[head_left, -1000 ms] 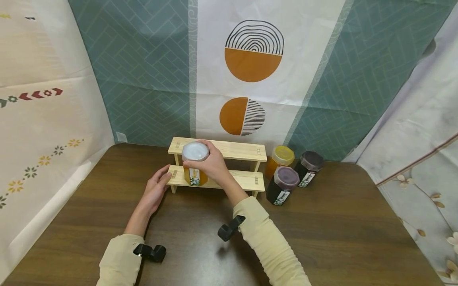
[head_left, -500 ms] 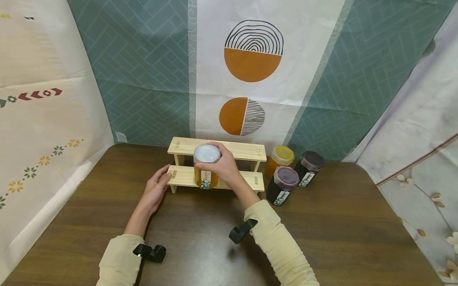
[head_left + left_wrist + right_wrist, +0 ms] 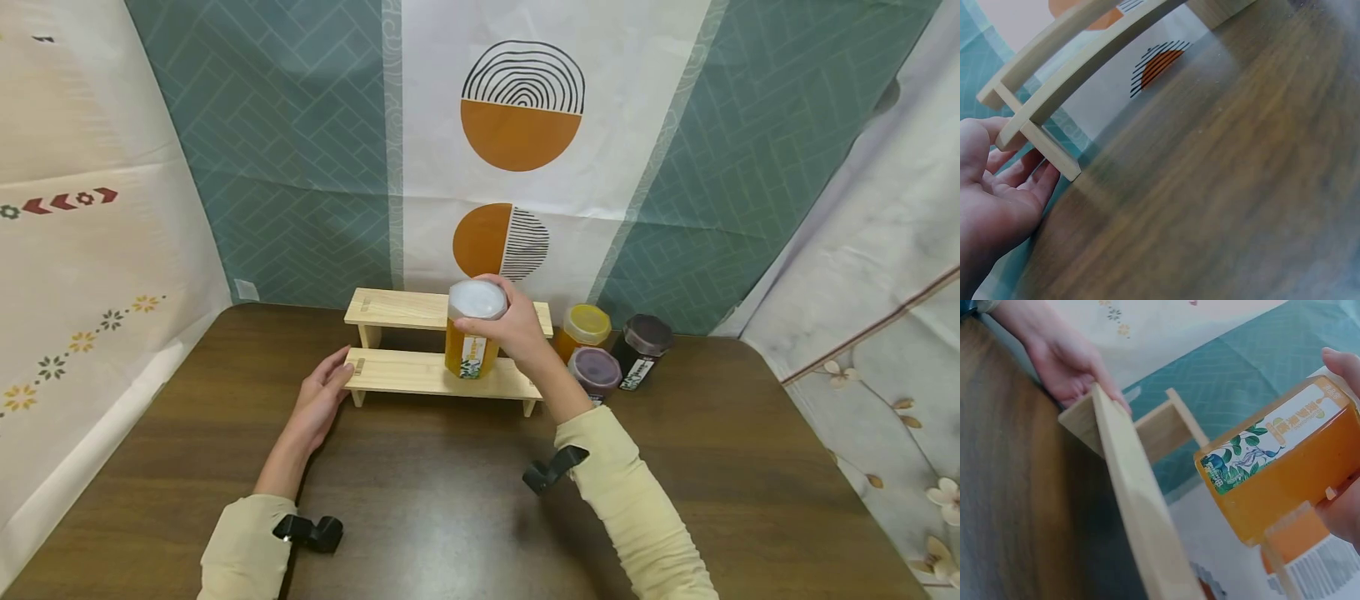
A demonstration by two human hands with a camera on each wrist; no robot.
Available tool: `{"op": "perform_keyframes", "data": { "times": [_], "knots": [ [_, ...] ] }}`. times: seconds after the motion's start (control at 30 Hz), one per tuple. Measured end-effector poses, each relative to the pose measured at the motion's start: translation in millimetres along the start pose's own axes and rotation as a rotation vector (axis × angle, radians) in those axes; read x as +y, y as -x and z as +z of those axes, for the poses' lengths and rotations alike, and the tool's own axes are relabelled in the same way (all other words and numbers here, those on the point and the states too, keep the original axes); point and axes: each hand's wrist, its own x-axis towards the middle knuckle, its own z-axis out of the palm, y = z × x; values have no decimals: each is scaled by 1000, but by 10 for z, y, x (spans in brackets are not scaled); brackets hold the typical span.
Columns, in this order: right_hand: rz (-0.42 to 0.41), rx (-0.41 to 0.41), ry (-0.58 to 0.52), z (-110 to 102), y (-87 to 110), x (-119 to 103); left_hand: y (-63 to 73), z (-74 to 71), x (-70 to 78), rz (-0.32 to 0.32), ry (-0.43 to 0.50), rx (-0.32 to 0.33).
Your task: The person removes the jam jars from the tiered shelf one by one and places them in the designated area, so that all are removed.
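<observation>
My right hand (image 3: pixel 521 325) grips a jar (image 3: pixel 471 357) near its white lid, thumb in front and fingers behind. The jar is faceted, amber, with a white label; in the right wrist view the same jar (image 3: pixel 1272 472) hangs tilted, its base apart from the lower board. From the head it overlaps both boards of a pale two-tier wooden shelf (image 3: pixel 405 371). My left hand (image 3: pixel 318 404) holds the left end of the lower board. In the left wrist view that hand (image 3: pixel 1007 200) has its thumb at the board's end and its fingers curled behind the leg.
Right of the shelf stand a yellow-lidded jar (image 3: pixel 587 323), a purple-lidded jar (image 3: pixel 596 369), partly hidden by my right forearm, and a dark-lidded jar (image 3: pixel 647 343). All are on the brown wooden table (image 3: pixel 420 492). A patterned curtain (image 3: pixel 300 167) hangs close behind the shelf.
My right hand has carried the amber jar rightward along the shelf, and lately upward and back too. My left hand keeps its hold on the shelf's end; the head view has shifted slightly.
</observation>
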Motion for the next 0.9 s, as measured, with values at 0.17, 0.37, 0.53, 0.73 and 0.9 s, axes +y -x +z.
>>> {"op": "perform_keyframes", "data": {
  "times": [0.17, 0.37, 0.53, 0.73, 0.9],
  "knots": [
    [-15, 25, -6, -224, 74, -125, -4, 13, 2, 3, 10, -6],
    [-4, 76, 21, -533, 152, -255, -4, 16, 6, -1, 26, 5],
    [8, 116, 79, -827, 220, -300, -1, 16, 4, 6, 37, 3],
    [-25, 127, 48, -1171, 315, -311, 7, 8, -4, 3, 34, 6],
    [-34, 139, 6, -1469, 432, -299, 9, 14, -2, 5, 25, -6]
  ]
}}
